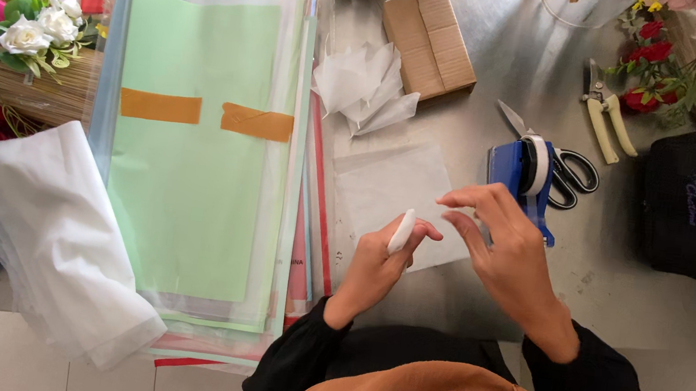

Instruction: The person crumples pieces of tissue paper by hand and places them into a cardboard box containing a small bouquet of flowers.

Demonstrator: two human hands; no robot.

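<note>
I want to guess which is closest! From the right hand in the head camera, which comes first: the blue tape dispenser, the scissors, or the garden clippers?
From the right hand:
1. Blue tape dispenser, just above the fingers.
2. Scissors, behind the dispenser, to the right.
3. Garden clippers, farthest, up by the red flowers.

Looks like a florist's workbench: wrapping paper sheets point(201, 133), fake roses point(37, 29), pruners point(605, 117), tape dispenser point(527, 178) on the counter point(619, 291).

Tape dispenser point(527, 175) left of scissors point(566, 165)
</note>
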